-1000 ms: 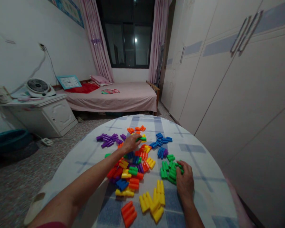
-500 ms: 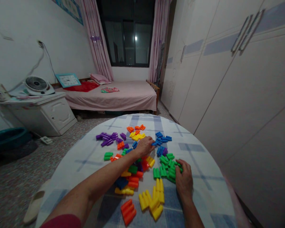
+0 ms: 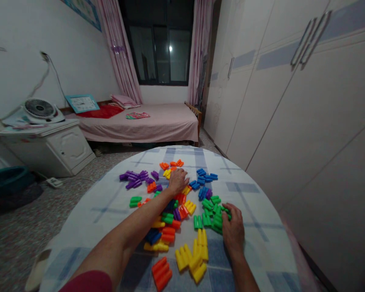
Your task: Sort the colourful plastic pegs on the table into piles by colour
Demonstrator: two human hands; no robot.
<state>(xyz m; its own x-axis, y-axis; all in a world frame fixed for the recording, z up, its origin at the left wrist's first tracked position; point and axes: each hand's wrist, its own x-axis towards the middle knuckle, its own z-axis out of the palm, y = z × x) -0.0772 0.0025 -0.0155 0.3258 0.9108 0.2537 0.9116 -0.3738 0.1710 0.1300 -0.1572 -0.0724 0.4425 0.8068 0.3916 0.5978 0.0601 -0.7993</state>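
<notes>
Ridged plastic building blocks lie grouped by colour on a round table. My left hand is over the far middle, its fingers slightly spread, beside yellow blocks and a mixed heap. Nothing shows in its fingers; what lies under the palm is hidden. Just right of that hand are blue blocks. My right hand rests at the right edge of the green blocks, thumb and fingers curled around a green block. Yellow blocks and a red-orange block lie nearest me.
Purple blocks lie at the far left and orange blocks at the back. A checked cloth covers the table. Beyond stand a bed, a white cabinet with a fan, and a tall wardrobe.
My left hand has moved left, away from the blue blocks, and blue blocks now lie where its fingertips were. My right hand stays at the green blocks. The view has shifted slightly.
</notes>
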